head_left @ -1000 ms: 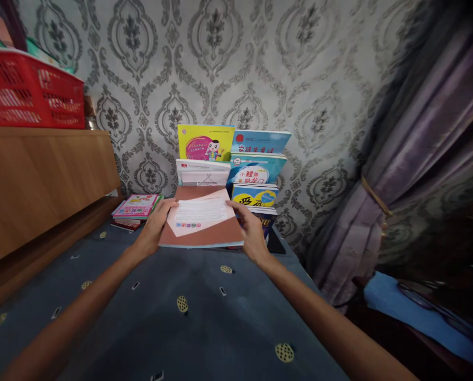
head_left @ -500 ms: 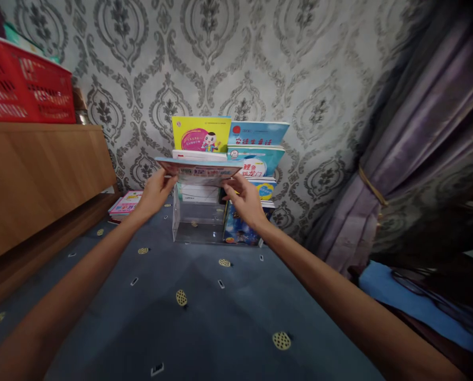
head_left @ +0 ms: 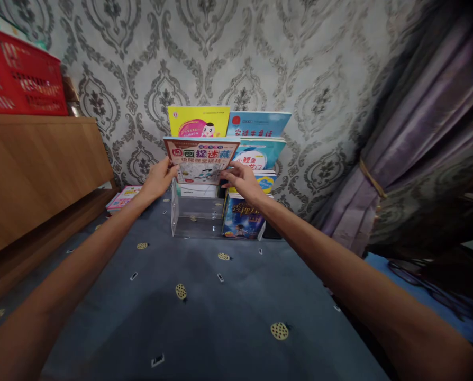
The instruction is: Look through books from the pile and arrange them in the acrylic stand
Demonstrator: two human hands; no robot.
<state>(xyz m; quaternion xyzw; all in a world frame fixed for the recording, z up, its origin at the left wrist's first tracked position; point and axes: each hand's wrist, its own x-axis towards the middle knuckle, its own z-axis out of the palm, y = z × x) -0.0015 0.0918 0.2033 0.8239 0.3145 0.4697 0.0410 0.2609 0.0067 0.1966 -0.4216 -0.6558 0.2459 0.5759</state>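
Both my hands hold a children's book (head_left: 200,160) with a red-lettered cover upright in front of a clear tiered book rack (head_left: 194,217). My left hand (head_left: 160,178) grips its left edge and my right hand (head_left: 240,180) grips its lower right corner. The book stands over the rack's left column, in front of a yellow book (head_left: 199,120) and above a white book (head_left: 197,190). The right column holds blue-covered books (head_left: 258,124), with a dark picture book (head_left: 242,221) in the lowest slot.
The rack stands on a blue patterned cloth (head_left: 205,312) against a grey damask wall. A small pile of books (head_left: 121,198) lies to the left by a wooden cabinet (head_left: 38,169) bearing a red basket (head_left: 20,74). Purple curtains (head_left: 419,132) hang at right.
The book was lying flat, back cover up, in my hands. It has been lifted, turned front cover toward me, and stood upright at the rack's left column.
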